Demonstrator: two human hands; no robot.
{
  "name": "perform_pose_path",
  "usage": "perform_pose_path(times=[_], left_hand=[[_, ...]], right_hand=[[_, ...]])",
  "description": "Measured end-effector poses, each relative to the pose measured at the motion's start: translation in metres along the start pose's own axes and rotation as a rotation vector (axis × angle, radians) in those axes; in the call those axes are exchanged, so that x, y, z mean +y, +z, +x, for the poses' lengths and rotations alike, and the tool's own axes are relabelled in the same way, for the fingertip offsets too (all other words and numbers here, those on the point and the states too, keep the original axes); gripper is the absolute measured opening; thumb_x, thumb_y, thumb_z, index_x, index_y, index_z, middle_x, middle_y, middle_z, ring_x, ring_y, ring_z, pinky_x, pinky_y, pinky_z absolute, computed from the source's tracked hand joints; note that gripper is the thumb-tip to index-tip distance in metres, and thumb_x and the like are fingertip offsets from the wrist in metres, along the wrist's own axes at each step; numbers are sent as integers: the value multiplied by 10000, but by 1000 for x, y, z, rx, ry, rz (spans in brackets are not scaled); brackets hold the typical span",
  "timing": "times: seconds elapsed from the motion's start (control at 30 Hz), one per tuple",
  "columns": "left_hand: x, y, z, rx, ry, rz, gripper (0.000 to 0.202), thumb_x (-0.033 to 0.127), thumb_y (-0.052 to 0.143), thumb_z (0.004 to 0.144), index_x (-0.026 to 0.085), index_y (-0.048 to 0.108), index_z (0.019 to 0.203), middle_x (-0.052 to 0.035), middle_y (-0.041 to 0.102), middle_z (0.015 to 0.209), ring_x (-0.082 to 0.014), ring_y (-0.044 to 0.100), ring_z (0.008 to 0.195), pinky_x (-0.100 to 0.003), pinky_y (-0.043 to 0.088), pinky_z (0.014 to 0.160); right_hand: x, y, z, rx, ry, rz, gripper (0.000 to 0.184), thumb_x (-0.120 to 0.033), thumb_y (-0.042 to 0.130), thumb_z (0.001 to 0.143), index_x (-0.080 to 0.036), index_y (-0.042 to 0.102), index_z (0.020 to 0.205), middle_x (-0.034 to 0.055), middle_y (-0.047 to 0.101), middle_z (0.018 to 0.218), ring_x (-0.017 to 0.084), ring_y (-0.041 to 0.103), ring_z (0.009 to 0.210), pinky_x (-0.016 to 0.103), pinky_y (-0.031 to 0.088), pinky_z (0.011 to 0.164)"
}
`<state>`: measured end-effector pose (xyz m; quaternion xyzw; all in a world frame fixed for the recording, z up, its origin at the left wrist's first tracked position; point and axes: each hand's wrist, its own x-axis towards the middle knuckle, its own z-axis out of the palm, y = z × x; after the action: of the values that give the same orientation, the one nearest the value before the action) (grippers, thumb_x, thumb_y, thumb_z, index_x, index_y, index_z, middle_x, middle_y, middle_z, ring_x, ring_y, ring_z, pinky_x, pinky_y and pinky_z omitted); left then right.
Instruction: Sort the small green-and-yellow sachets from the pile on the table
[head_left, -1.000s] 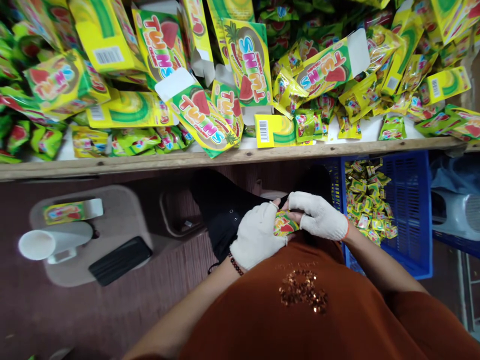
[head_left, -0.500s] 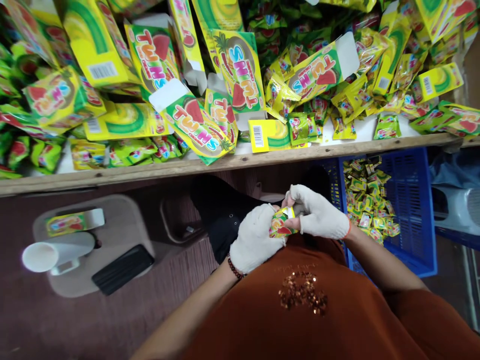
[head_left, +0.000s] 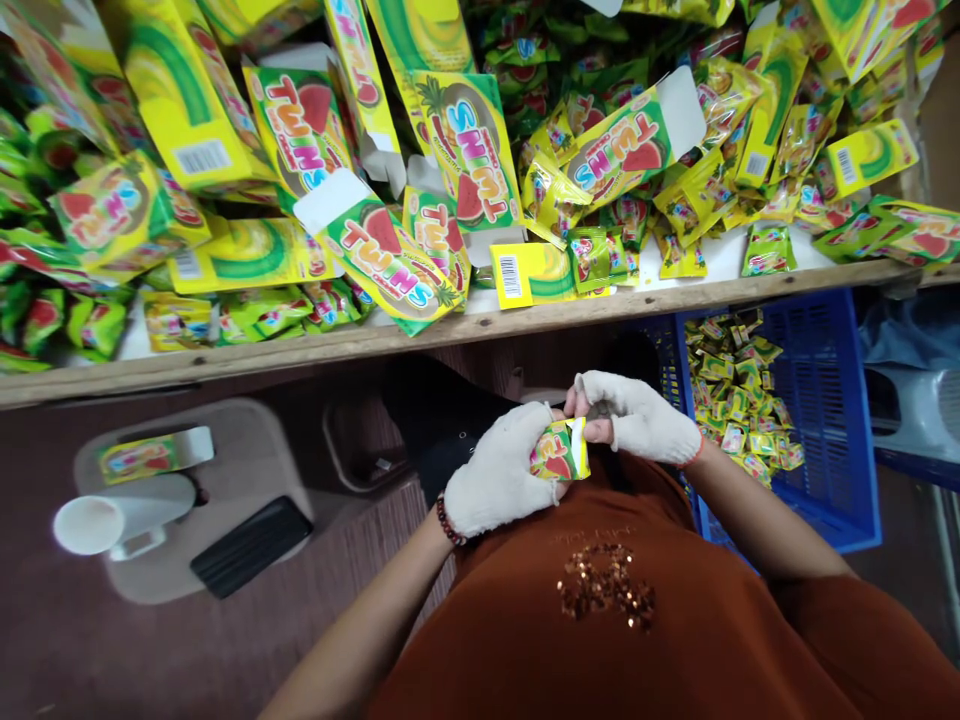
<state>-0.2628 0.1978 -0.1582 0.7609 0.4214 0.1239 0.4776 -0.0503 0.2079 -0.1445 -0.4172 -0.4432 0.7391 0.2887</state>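
Observation:
Both hands wear white fingerless knit gloves and meet in front of my orange shirt. My left hand is wrapped round a small yellow-green candy box with a watermelon print. My right hand pinches the box's white end flap between thumb and fingers. The box is held low, below the wooden edge of the table.
The table above is heaped with yellow-green Twins cartons and candy packets. A blue plastic crate with several small candies stands at my right. At left a stool carries a white cup, a dark phone and a flat carton.
The small box has turned in my hands and its white end flap now stands out. My right hand's fingers moved onto that flap. The view drifted slightly.

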Motion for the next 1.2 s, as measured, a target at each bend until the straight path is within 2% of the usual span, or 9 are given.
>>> perform_pose_path(times=[0.17, 0.27, 0.37, 0.47, 0.6, 0.8, 0.93, 1.07, 1.2], left_hand=[[3, 10, -1, 107, 9, -16, 431, 295, 668, 633, 182, 588, 1042, -47, 649, 916, -213, 622, 798, -356, 527, 749], [2, 19, -3, 238, -45, 10, 416, 296, 688, 639, 179, 569, 1020, -43, 646, 888, -209, 632, 785, -336, 530, 720], [-1, 26, -3, 398, -103, 126, 426, 309, 700, 659, 181, 560, 1040, -54, 655, 903, -222, 641, 787, -342, 530, 710], [-4, 31, -1, 476, -96, 229, 420, 307, 699, 673, 185, 562, 1051, -56, 661, 897, -233, 645, 793, -349, 532, 718], [-5, 33, 1, 477, -87, 263, 426, 298, 694, 668, 183, 569, 1059, -62, 665, 901, -238, 648, 809, -350, 538, 736], [-5, 33, 1, 470, -70, 283, 415, 310, 685, 696, 180, 576, 1075, -65, 663, 918, -242, 645, 838, -357, 535, 768], [-6, 35, 1, 457, -42, 299, 400, 305, 676, 729, 183, 580, 1097, -75, 659, 941, -246, 638, 860, -361, 524, 787], [-2, 35, 1, 437, -65, 301, 396, 295, 686, 725, 187, 590, 1093, -75, 660, 946, -249, 640, 864, -365, 522, 799], [5, 30, -3, 339, -98, 114, 468, 401, 669, 808, 145, 575, 1189, -112, 670, 1049, -258, 645, 955, -380, 529, 856]], right_hand=[[9, 1, 4, 72, -7, 210, 349, -404, 802, 736, -165, 548, 745, 13, 587, 822, 125, 526, 736, 250, 437, 659], [15, 3, 6, 235, -11, 266, 370, -428, 809, 713, -186, 540, 789, -5, 601, 780, 114, 526, 666, 236, 428, 601], [15, 9, 1, 359, -16, 161, 380, -451, 777, 747, -202, 583, 959, 14, 652, 863, 137, 591, 725, 254, 476, 639], [12, 17, -7, 373, -48, -128, 345, -430, 735, 802, -202, 649, 1046, 30, 686, 916, 159, 623, 781, 277, 501, 693], [13, 25, -13, 462, -160, -440, 228, -384, 652, 886, -212, 741, 1005, 29, 717, 865, 181, 650, 820, 305, 515, 764], [15, 29, -11, 490, -281, -392, 156, -292, 677, 874, -219, 747, 993, 38, 745, 963, 184, 673, 906, 317, 526, 851], [11, 31, -10, 445, -244, -357, 137, -305, 679, 871, -205, 739, 943, 53, 729, 948, 190, 659, 898, 334, 528, 838], [13, 34, -9, 511, -143, -291, 170, -364, 683, 860, -202, 728, 885, 43, 719, 881, 189, 658, 826, 316, 541, 759], [12, 30, -10, 499, -78, -337, 187, -364, 645, 888, -209, 747, 910, 26, 716, 830, 176, 645, 766, 289, 514, 704]])
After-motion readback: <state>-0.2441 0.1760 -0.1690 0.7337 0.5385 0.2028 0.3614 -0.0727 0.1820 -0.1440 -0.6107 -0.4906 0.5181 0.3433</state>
